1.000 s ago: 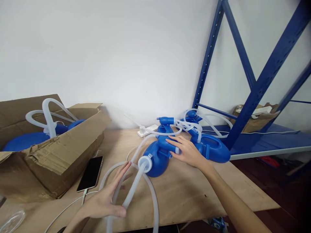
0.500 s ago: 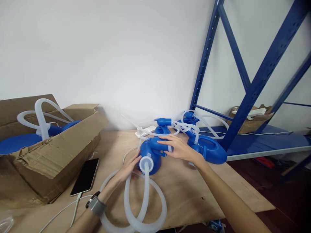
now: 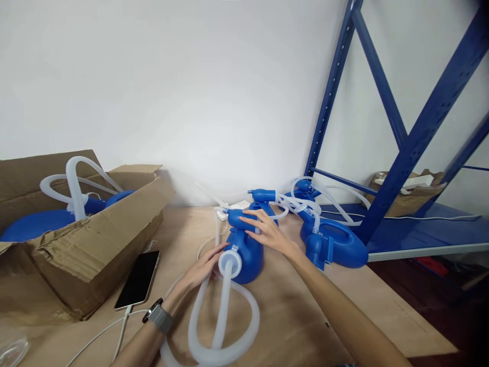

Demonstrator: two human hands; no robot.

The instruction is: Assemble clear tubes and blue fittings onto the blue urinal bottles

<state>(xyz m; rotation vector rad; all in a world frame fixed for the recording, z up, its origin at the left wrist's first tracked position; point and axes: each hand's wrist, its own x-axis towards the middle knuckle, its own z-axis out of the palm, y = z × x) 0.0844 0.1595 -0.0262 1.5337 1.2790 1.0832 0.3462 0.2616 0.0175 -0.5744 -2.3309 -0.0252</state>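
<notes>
A blue plastic bottle [image 3: 250,260] stands on the table with a white cap [image 3: 230,263] facing me. From the cap a thick translucent hose [image 3: 223,311] loops down toward the table's front. My left hand [image 3: 204,266] is closed against the bottle's left side by the cap, its thumb mostly hidden. My right hand [image 3: 267,229] has its fingers over a rounded blue handpiece [image 3: 234,218], holding it at the top of the bottle. A thin clear tube [image 3: 217,229] hangs from the handpiece's left end.
At left stands an open cardboard box [image 3: 95,244] with blue bottles and hoses inside, beside a charging phone [image 3: 138,280]. More blue bottles [image 3: 346,244] with coiled tubes lie at right, near a blue metal rack [image 3: 431,112]. A white power strip [image 3: 239,205] lies behind.
My right hand has shifted the handpiece left and up over the bottle, turning it somewhat. The bottle looks turned slightly, with my left hand still against it. The view has swung a little left.
</notes>
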